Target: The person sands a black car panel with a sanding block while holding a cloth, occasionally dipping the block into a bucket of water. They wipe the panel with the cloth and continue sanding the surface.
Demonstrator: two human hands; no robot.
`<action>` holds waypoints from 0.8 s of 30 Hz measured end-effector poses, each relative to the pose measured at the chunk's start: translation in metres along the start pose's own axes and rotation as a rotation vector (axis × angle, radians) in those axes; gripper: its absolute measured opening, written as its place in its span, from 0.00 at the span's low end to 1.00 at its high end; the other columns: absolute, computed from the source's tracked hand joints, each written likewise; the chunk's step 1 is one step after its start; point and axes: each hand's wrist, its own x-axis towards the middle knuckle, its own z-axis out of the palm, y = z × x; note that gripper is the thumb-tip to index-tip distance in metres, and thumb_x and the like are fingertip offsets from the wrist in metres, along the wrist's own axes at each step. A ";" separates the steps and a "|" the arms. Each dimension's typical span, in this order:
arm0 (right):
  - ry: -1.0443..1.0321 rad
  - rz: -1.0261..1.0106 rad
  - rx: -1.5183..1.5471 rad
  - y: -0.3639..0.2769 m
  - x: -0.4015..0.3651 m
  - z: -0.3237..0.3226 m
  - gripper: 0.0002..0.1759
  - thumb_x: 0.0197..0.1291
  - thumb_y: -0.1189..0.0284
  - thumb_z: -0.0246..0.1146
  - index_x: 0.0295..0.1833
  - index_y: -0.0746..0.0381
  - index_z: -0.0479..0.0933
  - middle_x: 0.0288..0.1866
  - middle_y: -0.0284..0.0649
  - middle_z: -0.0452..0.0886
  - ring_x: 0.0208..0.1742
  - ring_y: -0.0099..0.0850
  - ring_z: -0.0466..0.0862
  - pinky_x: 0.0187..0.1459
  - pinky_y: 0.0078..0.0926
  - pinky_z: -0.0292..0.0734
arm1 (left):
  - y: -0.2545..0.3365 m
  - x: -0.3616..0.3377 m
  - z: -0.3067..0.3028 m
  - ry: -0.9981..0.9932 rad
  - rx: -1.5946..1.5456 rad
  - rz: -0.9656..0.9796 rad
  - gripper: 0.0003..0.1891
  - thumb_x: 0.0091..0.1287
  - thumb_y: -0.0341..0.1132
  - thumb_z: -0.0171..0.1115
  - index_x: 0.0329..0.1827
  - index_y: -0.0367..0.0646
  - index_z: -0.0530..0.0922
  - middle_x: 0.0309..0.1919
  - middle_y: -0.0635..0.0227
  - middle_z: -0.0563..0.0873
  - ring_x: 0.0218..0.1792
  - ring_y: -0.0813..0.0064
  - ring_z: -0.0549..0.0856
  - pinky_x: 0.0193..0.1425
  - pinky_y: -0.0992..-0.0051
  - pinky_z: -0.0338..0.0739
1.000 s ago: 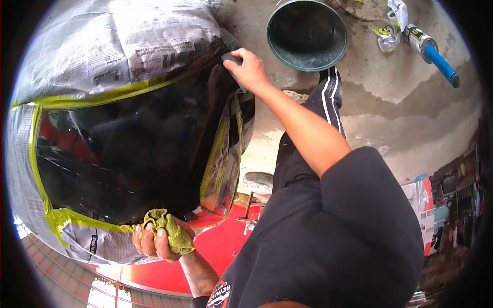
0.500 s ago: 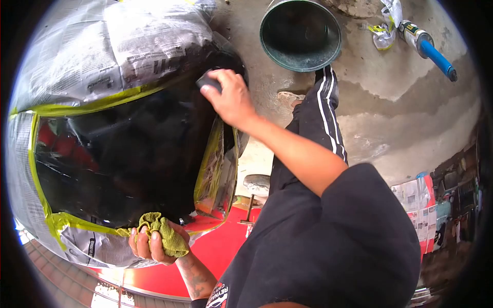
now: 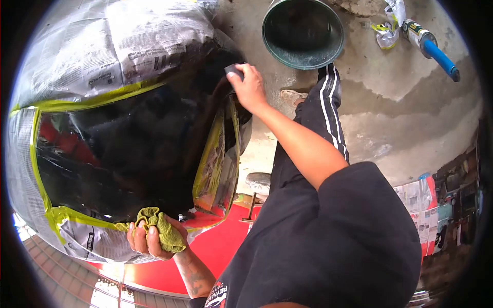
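My right hand [image 3: 249, 88] is closed around a small dark sanding block [image 3: 234, 71], held at the upper right edge of a glossy black car panel [image 3: 128, 149]. Bunched in my left hand [image 3: 146, 241] is a wrinkled yellow-green cloth [image 3: 167, 233], close to the panel's lower edge. Yellow-green masking tape [image 3: 97, 100] borders the panel, and newspaper [image 3: 149, 41] under clear plastic covers the bodywork around it. A taped lamp recess [image 3: 213, 159] lies on the panel's right side, below my right hand.
A dark green bucket [image 3: 303, 59] stands on the wet concrete floor [image 3: 390, 123] past my leg. Farther right lie a tool with a blue handle [image 3: 439, 59] and crumpled plastic [image 3: 387, 35]. Red bodywork [image 3: 205, 262] shows below the panel. Newspaper sheets [image 3: 416, 205] are at the right.
My right hand has slid right and slightly up with the sanding block, out to the panel's edge. My left hand with the cloth has stayed nearly in place.
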 end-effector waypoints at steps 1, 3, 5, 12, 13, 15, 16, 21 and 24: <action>-0.032 0.149 0.012 0.028 0.008 0.008 0.23 0.66 0.57 0.69 0.57 0.64 0.81 0.57 0.52 0.84 0.62 0.52 0.81 0.65 0.46 0.74 | 0.000 0.002 0.000 -0.003 -0.013 0.009 0.22 0.66 0.26 0.75 0.58 0.38 0.75 0.54 0.52 0.81 0.55 0.51 0.84 0.63 0.47 0.83; -0.172 0.499 0.035 0.048 0.029 0.001 0.24 0.66 0.55 0.68 0.58 0.62 0.80 0.58 0.53 0.83 0.63 0.54 0.79 0.66 0.49 0.74 | -0.001 0.002 0.000 0.005 -0.002 0.016 0.22 0.66 0.26 0.75 0.58 0.38 0.74 0.54 0.52 0.81 0.55 0.51 0.84 0.63 0.47 0.83; -0.104 0.330 -0.032 0.039 0.017 0.004 0.25 0.66 0.55 0.68 0.59 0.62 0.80 0.58 0.54 0.82 0.63 0.54 0.80 0.66 0.49 0.74 | -0.002 0.001 0.001 0.008 0.004 0.025 0.22 0.66 0.26 0.75 0.58 0.38 0.74 0.54 0.52 0.81 0.55 0.51 0.84 0.63 0.47 0.83; -0.140 0.433 0.052 0.037 0.015 -0.007 0.24 0.62 0.54 0.72 0.53 0.62 0.82 0.56 0.53 0.84 0.59 0.50 0.84 0.58 0.46 0.79 | -0.003 0.001 0.000 0.003 0.018 0.027 0.21 0.67 0.28 0.75 0.57 0.38 0.74 0.52 0.53 0.81 0.54 0.53 0.84 0.62 0.46 0.85; -0.148 0.437 0.034 0.038 0.015 -0.005 0.24 0.62 0.55 0.72 0.53 0.61 0.82 0.55 0.53 0.84 0.59 0.51 0.84 0.59 0.46 0.79 | -0.003 0.001 0.000 0.005 0.022 0.026 0.21 0.67 0.28 0.75 0.57 0.38 0.74 0.52 0.53 0.81 0.54 0.53 0.84 0.62 0.46 0.85; -0.108 0.294 -0.012 0.027 0.002 -0.004 0.23 0.62 0.55 0.72 0.54 0.61 0.81 0.55 0.52 0.84 0.59 0.51 0.83 0.60 0.47 0.77 | -0.004 0.000 0.002 0.012 0.007 0.031 0.21 0.67 0.28 0.74 0.57 0.39 0.73 0.52 0.53 0.81 0.54 0.54 0.84 0.61 0.47 0.85; -0.061 0.146 -0.037 0.006 -0.009 -0.007 0.23 0.62 0.56 0.72 0.54 0.61 0.81 0.54 0.52 0.83 0.59 0.52 0.82 0.61 0.48 0.76 | -0.003 -0.001 0.001 0.002 0.010 0.026 0.21 0.67 0.28 0.74 0.57 0.39 0.73 0.52 0.53 0.81 0.54 0.54 0.84 0.62 0.47 0.85; -0.074 0.117 -0.006 -0.002 -0.015 -0.015 0.24 0.63 0.56 0.71 0.54 0.63 0.82 0.54 0.50 0.84 0.58 0.47 0.84 0.61 0.43 0.78 | -0.003 -0.001 -0.002 -0.019 0.008 0.017 0.21 0.67 0.29 0.74 0.58 0.40 0.73 0.53 0.54 0.80 0.55 0.54 0.84 0.62 0.46 0.84; -0.189 0.412 -0.014 0.035 0.017 -0.013 0.24 0.65 0.56 0.70 0.53 0.67 0.81 0.50 0.52 0.86 0.52 0.49 0.87 0.57 0.44 0.80 | -0.002 0.001 -0.001 -0.012 0.007 0.015 0.21 0.67 0.29 0.74 0.58 0.39 0.73 0.52 0.53 0.81 0.55 0.54 0.84 0.62 0.46 0.84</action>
